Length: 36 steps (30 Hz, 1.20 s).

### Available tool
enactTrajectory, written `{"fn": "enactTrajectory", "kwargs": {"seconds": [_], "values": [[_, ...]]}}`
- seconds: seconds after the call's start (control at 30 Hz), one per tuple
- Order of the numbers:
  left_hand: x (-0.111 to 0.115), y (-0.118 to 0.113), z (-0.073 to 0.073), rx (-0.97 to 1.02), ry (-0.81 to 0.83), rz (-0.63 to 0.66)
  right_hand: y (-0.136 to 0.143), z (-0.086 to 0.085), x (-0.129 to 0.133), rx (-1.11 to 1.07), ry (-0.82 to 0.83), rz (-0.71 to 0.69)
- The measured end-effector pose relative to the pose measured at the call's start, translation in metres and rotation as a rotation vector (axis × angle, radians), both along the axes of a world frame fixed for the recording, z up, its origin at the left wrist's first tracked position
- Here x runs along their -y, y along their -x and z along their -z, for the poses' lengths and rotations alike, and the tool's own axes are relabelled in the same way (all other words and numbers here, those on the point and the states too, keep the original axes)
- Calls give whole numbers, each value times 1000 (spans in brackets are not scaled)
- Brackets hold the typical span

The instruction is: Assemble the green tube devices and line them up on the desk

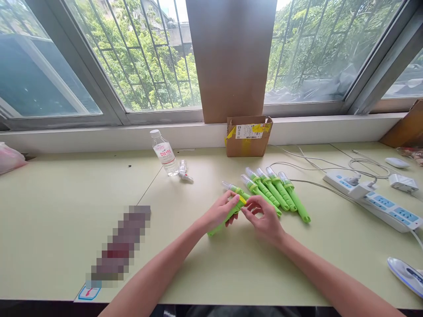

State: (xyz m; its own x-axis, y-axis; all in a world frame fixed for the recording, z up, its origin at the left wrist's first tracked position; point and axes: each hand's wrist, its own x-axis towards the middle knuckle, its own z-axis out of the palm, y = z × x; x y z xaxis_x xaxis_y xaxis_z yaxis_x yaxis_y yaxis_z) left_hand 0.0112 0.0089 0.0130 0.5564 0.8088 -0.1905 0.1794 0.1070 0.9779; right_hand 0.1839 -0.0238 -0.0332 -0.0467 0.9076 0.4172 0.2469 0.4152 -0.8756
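Your left hand (222, 212) grips a green tube (220, 226), fingers wrapped round. Your right hand's (266, 220) fingers bend at its yellow end; pinching unclear.

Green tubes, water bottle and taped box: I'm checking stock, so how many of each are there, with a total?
Green tubes: 7 (6 on the table, 1 in the left hand)
Water bottle: 1
Taped box: 1
Total: 9

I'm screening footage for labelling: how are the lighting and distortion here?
Head view: daylight enters through the windows, with bits of sky blown out; the left window frame leans outward, likely wide-angle distortion; shadows on the table are soft; a pixelated block masks a patch at left.
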Motion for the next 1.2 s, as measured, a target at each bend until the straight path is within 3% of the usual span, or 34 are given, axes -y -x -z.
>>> {"fn": "enactTrajectory", "kwargs": {"seconds": [0.5, 1.0, 1.2], "values": [[2, 1, -4, 20, 91, 27, -1, -2, 1, -9, 129, -41], [6, -5, -7, 37, 50, 17, 5, -9, 3, -51, -1, 48], [2, -3, -2, 138, 145, 65, 5, -11, 4, -23, -57, 7]]}}
